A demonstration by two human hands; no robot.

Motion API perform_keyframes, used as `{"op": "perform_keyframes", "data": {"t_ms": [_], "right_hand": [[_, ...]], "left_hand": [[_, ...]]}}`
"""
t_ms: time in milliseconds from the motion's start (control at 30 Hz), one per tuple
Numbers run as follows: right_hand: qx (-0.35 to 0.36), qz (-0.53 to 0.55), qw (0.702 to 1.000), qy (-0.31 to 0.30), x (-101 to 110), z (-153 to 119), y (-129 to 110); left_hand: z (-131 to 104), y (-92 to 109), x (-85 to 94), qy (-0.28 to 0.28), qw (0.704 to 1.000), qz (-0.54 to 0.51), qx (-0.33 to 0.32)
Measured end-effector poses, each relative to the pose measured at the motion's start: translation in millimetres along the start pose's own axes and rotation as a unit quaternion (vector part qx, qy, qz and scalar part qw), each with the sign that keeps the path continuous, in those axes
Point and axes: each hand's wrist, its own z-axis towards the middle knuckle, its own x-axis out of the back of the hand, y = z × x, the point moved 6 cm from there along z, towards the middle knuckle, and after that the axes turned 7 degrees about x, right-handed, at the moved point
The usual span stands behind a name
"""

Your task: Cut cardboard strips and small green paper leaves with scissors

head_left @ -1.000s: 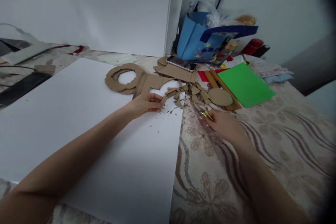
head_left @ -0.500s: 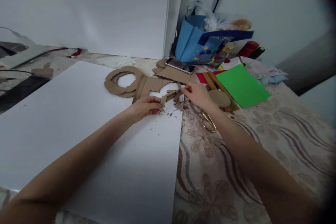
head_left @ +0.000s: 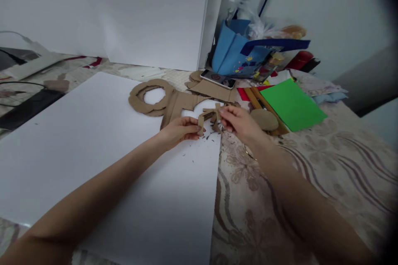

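My left hand pinches a small brown cardboard strip over the white board. Opposite it, my right hand is closed on another cardboard piece, held upright by the fingertips. Between the two hands lies a small heap of cardboard scraps, partly hidden by the fingers. Dark crumbs are scattered just below it. Behind my left hand are a cut cardboard sheet with a curved edge and ring-shaped cardboard cutouts.
A phone lies on cardboard at the back. The blue tote bag stands against the wall. To the right are green paper, a cardboard oval and a gold loop partly under my right wrist. A dark device sits far left.
My right hand has picked up a cardboard piece from the heap and now holds it raised. My left hand still grips its strip. The whole view has shifted slightly.
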Motion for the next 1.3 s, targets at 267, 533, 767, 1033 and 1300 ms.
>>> {"op": "perform_keyframes", "data": {"t_ms": [267, 533, 767, 1033, 1300], "right_hand": [[-0.088, 0.341, 0.935, -0.025, -40, -71, 1], [-0.098, 0.343, 0.934, -0.040, -42, -76, 7], [-0.074, 0.306, 0.948, -0.032, -41, -76, 7], [-0.062, 0.289, 0.955, -0.026, -43, -76, 11], [-0.062, 0.295, 0.953, -0.030, -45, -77, 14]], "left_hand": [[-13, -14, -30.0, -0.020, 1.000, 0.006, 0.013], [-9, -19, -28.3, -0.016, 1.000, 0.013, -0.007], [-6, -23, -27.8, -0.025, 0.999, 0.022, 0.002], [-7, -22, -29.5, -0.033, 0.999, 0.033, 0.000], [-3, -27, -27.6, -0.041, 0.998, 0.047, -0.001]]}}
